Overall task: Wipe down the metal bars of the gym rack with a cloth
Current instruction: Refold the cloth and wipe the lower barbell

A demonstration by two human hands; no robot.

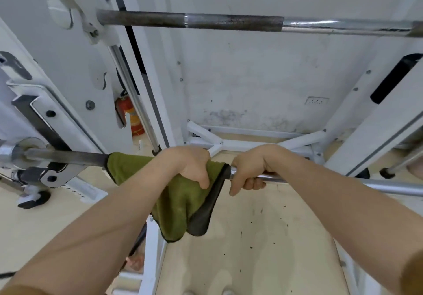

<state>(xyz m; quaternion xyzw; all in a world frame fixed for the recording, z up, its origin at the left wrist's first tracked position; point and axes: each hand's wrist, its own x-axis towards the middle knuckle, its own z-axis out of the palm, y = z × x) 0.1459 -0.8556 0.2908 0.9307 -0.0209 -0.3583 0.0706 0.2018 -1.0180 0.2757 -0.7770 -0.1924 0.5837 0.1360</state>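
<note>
Okay, the bar (68,157) runs left to right across the view, sloping a little down toward the right. Its left end sits on a hook of the white rack (68,65), and the collar there is cut by the frame edge. The right end runs out of frame.

The green cloth (180,203) is draped over the bar near its middle, with a dark underside folded out at the right and the loose part hanging below. The left hand (190,166) grips the cloth around the bar, fingers curled over the top and thumb down the front. The right hand (249,168) is wrapped around bare chrome just beside the cloth's right edge, with its fingertips showing under the bar. The 2 hands are close but not touching (the stretch of bar under cloth and palms is hidden).

A 2nd bar (229,21) sits higher up, roughly parallel, with dark knurling on the left and shiny metal on the right. A chrome guide rod (135,100) slants down the left upright.

A red extinguisher (129,113) is half hidden behind the rack. The white wall (251,77) is stained near its base and carries a socket (317,100) too small to read. The pale floor (251,237) has dark specks. The bottom edge is blurred and hard to make out.
</note>
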